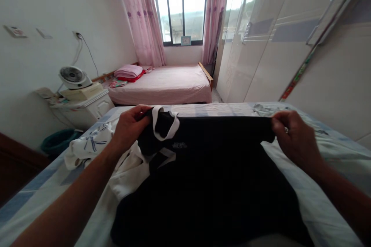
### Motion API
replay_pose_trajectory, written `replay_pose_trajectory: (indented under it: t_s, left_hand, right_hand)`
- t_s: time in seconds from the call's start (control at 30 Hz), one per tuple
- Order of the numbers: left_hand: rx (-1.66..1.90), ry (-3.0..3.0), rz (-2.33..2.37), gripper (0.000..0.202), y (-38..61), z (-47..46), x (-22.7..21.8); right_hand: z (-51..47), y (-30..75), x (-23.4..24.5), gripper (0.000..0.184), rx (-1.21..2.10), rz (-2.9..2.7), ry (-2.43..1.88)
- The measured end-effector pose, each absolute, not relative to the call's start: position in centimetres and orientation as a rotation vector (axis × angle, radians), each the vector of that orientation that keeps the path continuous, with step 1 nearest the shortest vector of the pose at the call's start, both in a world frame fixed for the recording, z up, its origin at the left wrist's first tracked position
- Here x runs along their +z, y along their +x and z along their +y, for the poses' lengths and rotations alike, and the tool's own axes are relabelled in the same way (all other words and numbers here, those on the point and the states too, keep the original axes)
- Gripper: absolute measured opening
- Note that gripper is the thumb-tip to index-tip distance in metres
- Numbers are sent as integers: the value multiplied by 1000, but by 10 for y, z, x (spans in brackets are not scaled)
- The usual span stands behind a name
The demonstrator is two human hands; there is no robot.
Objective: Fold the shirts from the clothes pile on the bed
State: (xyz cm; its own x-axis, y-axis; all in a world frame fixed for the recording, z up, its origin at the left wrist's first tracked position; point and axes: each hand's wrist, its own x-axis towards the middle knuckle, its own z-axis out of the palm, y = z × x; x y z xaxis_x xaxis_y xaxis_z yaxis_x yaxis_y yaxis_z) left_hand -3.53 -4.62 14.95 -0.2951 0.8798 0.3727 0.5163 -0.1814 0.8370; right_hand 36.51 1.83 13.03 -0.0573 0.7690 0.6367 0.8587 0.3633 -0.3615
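Far left, a teal bin (59,141) stands below a white cabinet (97,106); a small fan (74,77) sits on top of the cabinet. On the bed (49,189) nearest you, under its blue-and-white sheet, lies a white garment with blue lines (95,139). Your left hand (131,125) comes next, fingers pinching the black T-shirt (220,170) beside its white collar (172,129). The shirt hangs spread between your hands over the bed, top edge nearly level, small pale lettering near the collar. Plain white cloth (127,177) shows left of it. Beyond, a pink-covered bed (174,81) below the window (182,11). Right: your ringed right hand (294,135), fingers gripping the shirt's other upper end. Glossy wardrobe (269,58) behind.
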Motion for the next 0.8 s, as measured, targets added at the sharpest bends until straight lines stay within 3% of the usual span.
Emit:
replay_pose_trajectory:
  t_s: [0.2, 0.43, 0.53, 0.8]
  left_hand:
    - [1461, 1924, 1949, 28, -44, 55, 147]
    - [1029, 2047, 2425, 34, -47, 126, 98]
    - [834, 2112, 2412, 46, -48, 118, 76]
    - [485, 2551, 1852, 40, -71, -7, 32]
  right_hand:
    - [132, 332, 151, 29, -107, -1938, -1454]
    - [222, 290, 105, 26, -62, -2055, -1653]
    - [224, 291, 78, 32, -25, -2129, -1651]
    - [149, 375, 31, 46, -4, -2216, -1572]
